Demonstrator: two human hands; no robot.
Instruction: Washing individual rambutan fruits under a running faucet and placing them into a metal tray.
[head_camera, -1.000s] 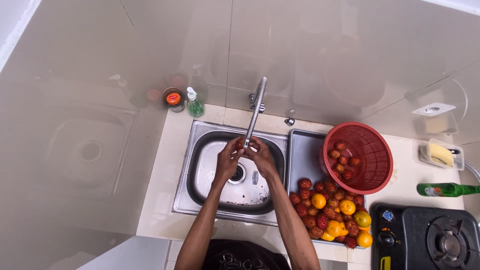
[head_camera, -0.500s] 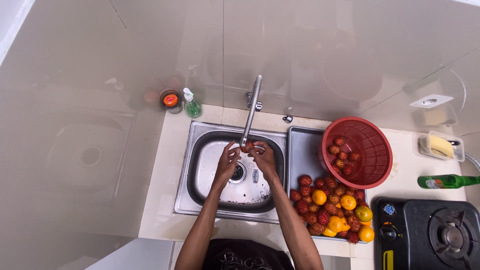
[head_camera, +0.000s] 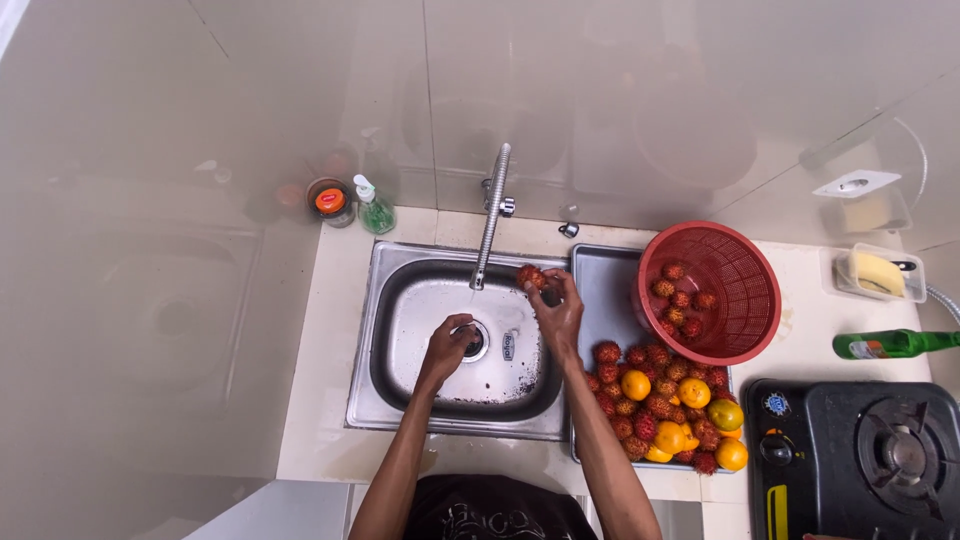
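**Spiky red fruit at the tap, over a steel sink**

Centre frame, the right hand (head_camera: 558, 318) lifts a hairy red rambutan (head_camera: 530, 276) just beside the spout of the ribbed metal tap (head_camera: 490, 215), fingers clamped round the fruit. Lower down, the left hand (head_camera: 447, 347) dips into the brushed steel sink (head_camera: 400, 330), fingers curled loosely together by the round drain (head_camera: 473, 340); I cannot tell whether they grip anything.

To the right of the basin, the flat steel draining board (head_camera: 605, 290) carries a heap of spiky red rambutans (head_camera: 650, 400) mixed with smooth round oranges (head_camera: 636, 385). Tilted above that heap sits a red plastic mesh basket (head_camera: 745, 300), a few more rambutans inside.

Upper left of the sink, on the pale tiled desk (head_camera: 340, 320), stand a small jar with an orange lid (head_camera: 329, 201) and a clear pump bottle of green liquid (head_camera: 374, 208). Far right, a clear tub holding a yellow sponge (head_camera: 878, 271), a green bottle (head_camera: 895, 343) lying on its side, and a black gas stove (head_camera: 860, 450) in the lower right corner.
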